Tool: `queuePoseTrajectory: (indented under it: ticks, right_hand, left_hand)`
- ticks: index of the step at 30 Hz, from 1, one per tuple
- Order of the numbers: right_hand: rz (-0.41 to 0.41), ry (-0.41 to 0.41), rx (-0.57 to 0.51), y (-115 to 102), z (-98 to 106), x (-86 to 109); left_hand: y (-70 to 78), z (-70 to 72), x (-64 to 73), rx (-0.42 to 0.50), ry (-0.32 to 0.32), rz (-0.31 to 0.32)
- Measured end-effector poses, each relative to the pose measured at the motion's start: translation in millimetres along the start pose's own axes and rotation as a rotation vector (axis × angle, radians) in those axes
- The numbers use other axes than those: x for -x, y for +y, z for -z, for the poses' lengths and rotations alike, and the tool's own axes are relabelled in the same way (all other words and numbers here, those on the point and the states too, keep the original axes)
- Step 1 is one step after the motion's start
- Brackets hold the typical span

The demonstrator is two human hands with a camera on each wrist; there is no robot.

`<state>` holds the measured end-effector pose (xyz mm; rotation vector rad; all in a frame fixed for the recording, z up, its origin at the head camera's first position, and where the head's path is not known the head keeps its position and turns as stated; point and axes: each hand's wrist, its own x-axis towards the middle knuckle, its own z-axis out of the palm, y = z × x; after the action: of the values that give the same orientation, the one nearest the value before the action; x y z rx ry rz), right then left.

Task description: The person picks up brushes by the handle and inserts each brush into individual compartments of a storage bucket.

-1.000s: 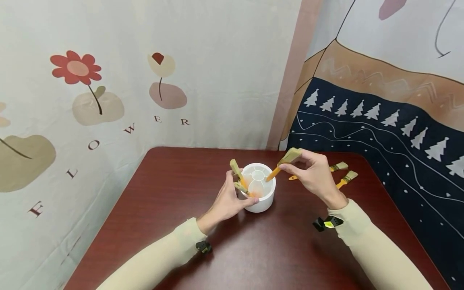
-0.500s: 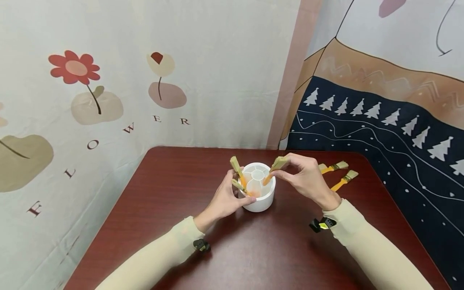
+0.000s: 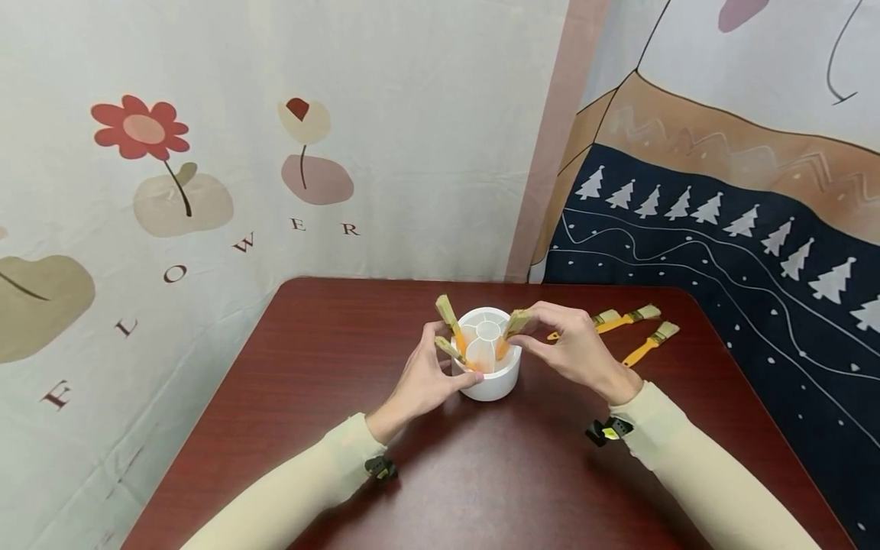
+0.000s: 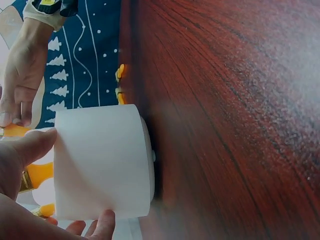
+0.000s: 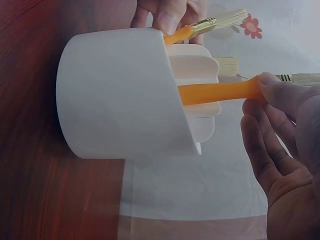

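A white round organizer with inner compartments (image 3: 496, 388) stands on the table, and my left hand (image 3: 425, 376) grips its left side, with the thumb at the near rim. Two paintbrushes stand in it on that side, bristles up: a taller one (image 3: 448, 312) and a lower one (image 3: 448, 349). My right hand (image 3: 572, 347) pinches another paintbrush (image 3: 519, 321) near its ferrule, bristles up. In the right wrist view, that brush's orange handle (image 5: 215, 93) reaches down past the rim into a right-hand compartment. The handle's lower end is hidden by the organizer's wall (image 5: 120, 95).
Several more paintbrushes with yellow-orange handles lie at the table's right rear, among them a nearer brush (image 3: 653, 344) and a farther one (image 3: 635, 315), partly behind the right hand. The dark red table (image 3: 330, 359) meets printed curtains at its back and right.
My right hand has moved left and slightly down, lowering the pinched paintbrush's handle into the organizer and turning the brush more upright. The left hand keeps its grip with hardly any movement.
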<state>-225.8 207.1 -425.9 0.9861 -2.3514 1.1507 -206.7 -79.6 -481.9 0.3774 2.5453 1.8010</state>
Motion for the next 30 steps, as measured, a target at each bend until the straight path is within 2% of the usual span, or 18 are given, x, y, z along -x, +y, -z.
queuePoseTrajectory:
  ticks: [17,24,30]
  right_hand:
    - [0.11,-0.101,0.047,6.5,-13.5,7.5]
    - [0.199,-0.096,0.081,9.5,-17.0,8.8]
    - [0.21,-0.118,0.107,10.0,-17.0,12.5]
  left_hand:
    - [1.4,1.5,1.9,-0.004,-0.025,0.019]
    - [3.1,1.0,0.9,0.007,-0.024,0.022]
    - [3.0,0.6,1.3,0.007,-0.018,0.034]
